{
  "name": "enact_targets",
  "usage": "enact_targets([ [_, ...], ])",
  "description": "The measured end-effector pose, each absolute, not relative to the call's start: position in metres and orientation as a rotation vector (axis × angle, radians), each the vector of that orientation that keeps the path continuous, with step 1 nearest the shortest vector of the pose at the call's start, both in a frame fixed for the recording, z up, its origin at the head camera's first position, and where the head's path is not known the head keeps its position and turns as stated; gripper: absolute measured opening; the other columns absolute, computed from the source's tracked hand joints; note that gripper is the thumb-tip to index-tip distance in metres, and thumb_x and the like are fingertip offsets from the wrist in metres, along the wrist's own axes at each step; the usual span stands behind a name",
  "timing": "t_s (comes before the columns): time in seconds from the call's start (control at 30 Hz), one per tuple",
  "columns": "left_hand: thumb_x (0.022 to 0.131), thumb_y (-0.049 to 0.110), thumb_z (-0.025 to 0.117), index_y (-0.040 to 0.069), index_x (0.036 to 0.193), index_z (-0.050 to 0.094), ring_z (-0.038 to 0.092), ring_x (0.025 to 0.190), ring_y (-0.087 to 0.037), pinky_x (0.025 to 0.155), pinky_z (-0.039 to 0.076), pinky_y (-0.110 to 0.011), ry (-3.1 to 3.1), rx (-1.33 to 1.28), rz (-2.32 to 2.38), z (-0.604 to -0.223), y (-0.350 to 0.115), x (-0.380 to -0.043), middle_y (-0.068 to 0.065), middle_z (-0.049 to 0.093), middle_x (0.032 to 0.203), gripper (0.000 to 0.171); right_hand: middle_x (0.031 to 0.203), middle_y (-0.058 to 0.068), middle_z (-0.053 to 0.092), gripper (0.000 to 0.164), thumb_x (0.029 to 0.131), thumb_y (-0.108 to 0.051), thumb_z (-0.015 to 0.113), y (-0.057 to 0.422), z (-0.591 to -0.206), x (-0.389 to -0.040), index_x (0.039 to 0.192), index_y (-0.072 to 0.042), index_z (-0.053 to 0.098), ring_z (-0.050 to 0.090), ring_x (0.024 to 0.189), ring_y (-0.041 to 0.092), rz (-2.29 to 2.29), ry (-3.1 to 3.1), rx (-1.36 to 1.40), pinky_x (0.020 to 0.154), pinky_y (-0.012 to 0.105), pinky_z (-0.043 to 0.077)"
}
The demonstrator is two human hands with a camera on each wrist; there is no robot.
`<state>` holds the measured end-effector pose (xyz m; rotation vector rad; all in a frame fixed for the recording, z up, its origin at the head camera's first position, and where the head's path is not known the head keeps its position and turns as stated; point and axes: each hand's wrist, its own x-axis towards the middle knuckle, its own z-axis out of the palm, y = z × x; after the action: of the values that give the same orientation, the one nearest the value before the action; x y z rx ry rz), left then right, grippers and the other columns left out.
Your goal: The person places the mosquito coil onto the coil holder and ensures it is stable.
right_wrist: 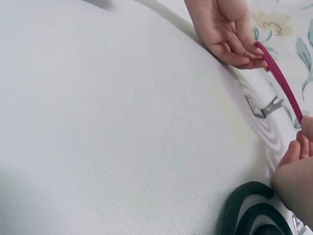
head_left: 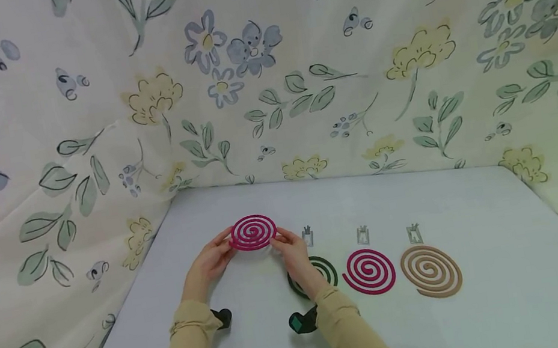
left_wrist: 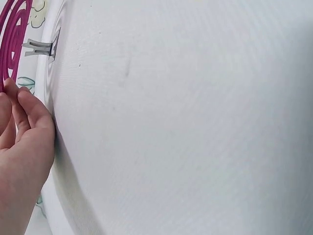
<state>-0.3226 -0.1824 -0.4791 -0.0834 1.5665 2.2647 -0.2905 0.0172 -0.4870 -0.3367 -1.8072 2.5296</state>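
Observation:
Both hands hold a magenta mosquito coil [head_left: 253,231] level above the left part of the table. My left hand [head_left: 213,258] pinches its left edge between thumb and fingers. On the opposite rim, my right hand [head_left: 293,249] pinches it the same way. Seen edge-on in the right wrist view, the coil [right_wrist: 281,78] spans the space between the hands. Below it a small metal coil stand [right_wrist: 264,108] rests on the table with its prongs raised; the coil hides this stand in the head view. Under my right forearm lies a dark green coil [head_left: 335,274], partly covered.
Right of the green coil lie another magenta coil [head_left: 368,270] and a tan coil [head_left: 428,267]. Behind this row are metal stands, one behind the green coil [head_left: 308,236], others further right [head_left: 362,235]. Flowered cloth [head_left: 272,132] hangs behind the white table [head_left: 511,259].

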Motion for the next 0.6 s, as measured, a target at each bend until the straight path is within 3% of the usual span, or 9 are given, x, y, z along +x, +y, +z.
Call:
enact_targets([
  [0.3, 0.101, -0.001, 0.033, 0.002, 0.151, 0.012, 0.054, 0.089, 0.0, 0.082, 0.047, -0.014, 1.598, -0.006, 2.192, -0.478, -0.1859, -0.3219, 0.009, 0.058, 0.099, 0.055, 0.085, 0.002, 0.056, 0.043, 0.085, 0.004, 0.063, 0.0168, -0.4899, -0.291, 0.127, 0.01, 0.052, 0.05, 0.075, 0.004, 2.477, -1.864, -0.337, 0.067, 0.015, 0.042],
  [0.6, 0.101, 0.001, 0.035, -0.001, 0.15, 0.013, 0.054, 0.09, 0.001, 0.081, 0.046, -0.015, 1.669, 0.035, 2.106, -0.4777, -0.1908, -0.3258, 0.01, 0.057, 0.101, 0.054, 0.088, 0.01, 0.058, 0.043, 0.085, 0.006, 0.062, 0.017, -0.4815, -0.287, 0.125, 0.013, 0.052, 0.05, 0.074, 0.005, 2.469, -1.9, -0.332, 0.064, 0.013, 0.042],
])
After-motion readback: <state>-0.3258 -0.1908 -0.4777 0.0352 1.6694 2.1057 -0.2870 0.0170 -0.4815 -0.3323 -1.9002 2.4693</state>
